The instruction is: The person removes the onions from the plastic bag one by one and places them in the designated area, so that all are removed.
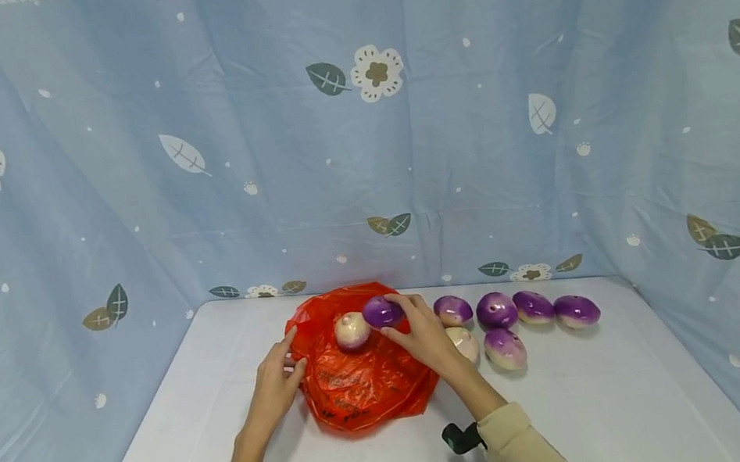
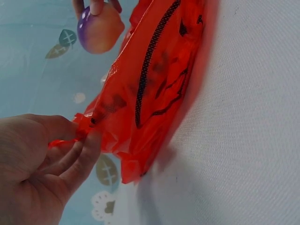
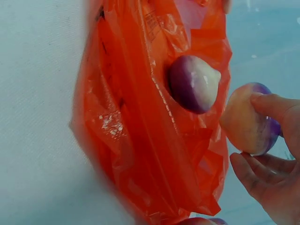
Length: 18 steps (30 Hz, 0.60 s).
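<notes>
A red plastic bag [image 1: 364,390] lies spread open on the white table. My left hand [image 1: 276,382] pinches the bag's rim at its left side; the left wrist view shows the film between thumb and fingers [image 2: 75,161]. Above the bag's right half, my right hand [image 1: 423,334] grips a purple-and-white turnip [image 1: 381,312] between thumb and fingers, its pale end pointing down in the right wrist view. Another turnip [image 1: 352,331], pale side up in the head view, rests in the bag just left of the held one.
Right of the bag, several turnips sit in a loose group, among them a purple one [image 1: 496,311], a paler one [image 1: 505,348] and one at the far right [image 1: 576,311]. The white table [image 1: 581,422] ends at a blue patterned curtain [image 1: 475,169] behind and on both sides.
</notes>
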### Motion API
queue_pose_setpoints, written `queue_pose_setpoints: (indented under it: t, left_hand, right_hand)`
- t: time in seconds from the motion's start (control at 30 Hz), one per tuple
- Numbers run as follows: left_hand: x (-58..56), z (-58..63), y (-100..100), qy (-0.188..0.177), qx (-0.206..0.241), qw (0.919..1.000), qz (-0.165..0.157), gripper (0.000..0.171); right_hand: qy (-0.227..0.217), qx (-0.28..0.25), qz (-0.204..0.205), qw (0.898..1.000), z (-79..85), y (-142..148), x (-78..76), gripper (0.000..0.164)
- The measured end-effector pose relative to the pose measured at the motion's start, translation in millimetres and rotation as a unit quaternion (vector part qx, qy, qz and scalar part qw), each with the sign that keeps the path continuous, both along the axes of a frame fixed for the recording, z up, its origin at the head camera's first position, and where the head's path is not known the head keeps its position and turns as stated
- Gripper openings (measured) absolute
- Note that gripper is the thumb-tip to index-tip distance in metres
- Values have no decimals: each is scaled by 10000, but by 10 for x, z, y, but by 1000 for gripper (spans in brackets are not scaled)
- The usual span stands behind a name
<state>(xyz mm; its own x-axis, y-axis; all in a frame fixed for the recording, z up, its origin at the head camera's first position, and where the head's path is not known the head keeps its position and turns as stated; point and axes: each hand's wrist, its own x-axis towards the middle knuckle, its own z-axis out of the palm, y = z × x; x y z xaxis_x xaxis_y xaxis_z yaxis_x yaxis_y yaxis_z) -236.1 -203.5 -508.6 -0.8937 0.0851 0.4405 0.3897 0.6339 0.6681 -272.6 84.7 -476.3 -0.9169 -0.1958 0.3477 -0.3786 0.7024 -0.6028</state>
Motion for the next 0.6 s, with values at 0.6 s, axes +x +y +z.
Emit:
queue_pose_setpoints:
  t: [0.6]
  left_hand:
    - [4, 1, -12, -1, -20, 10000, 12, 62]
  right_hand:
    - [13, -177, -146, 9997, -39, 170, 208, 60]
